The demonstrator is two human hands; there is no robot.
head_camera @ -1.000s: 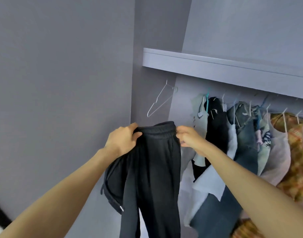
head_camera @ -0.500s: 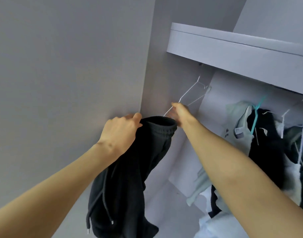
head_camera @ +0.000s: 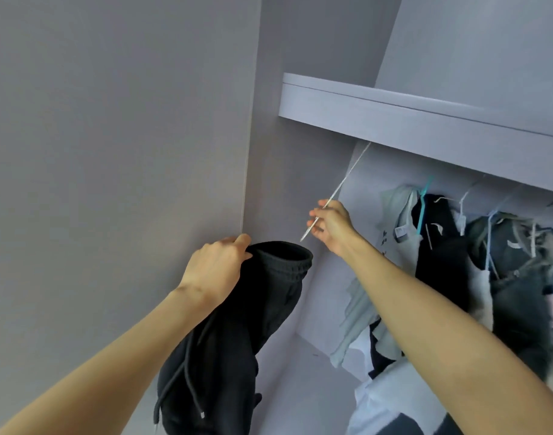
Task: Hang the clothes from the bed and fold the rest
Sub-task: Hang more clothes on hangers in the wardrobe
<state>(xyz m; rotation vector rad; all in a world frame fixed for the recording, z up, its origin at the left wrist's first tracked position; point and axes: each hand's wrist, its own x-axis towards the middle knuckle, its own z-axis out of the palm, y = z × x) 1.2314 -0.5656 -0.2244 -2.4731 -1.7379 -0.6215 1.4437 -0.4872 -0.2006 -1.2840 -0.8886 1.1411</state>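
Observation:
My left hand (head_camera: 217, 271) grips the elastic waistband of a pair of black drawstring sweatpants (head_camera: 237, 340), which hang down below it in the middle of the view. Up and to the right, my right hand (head_camera: 330, 221) pinches a thin white wire hanger (head_camera: 344, 180). The hanger runs up from my fingers to the underside of the closet shelf (head_camera: 410, 120), where its hook is hidden.
Several garments (head_camera: 457, 255) hang on hangers under the shelf at the right, in black, pale green, white and denim. A grey wall panel (head_camera: 112, 183) fills the left. Light folded fabric (head_camera: 394, 400) lies low at the right.
My right hand let go of the waistband, reached up and took hold of the wire hanger. The sweatpants now hang from my left hand alone, bunched lower. The view has tilted upward.

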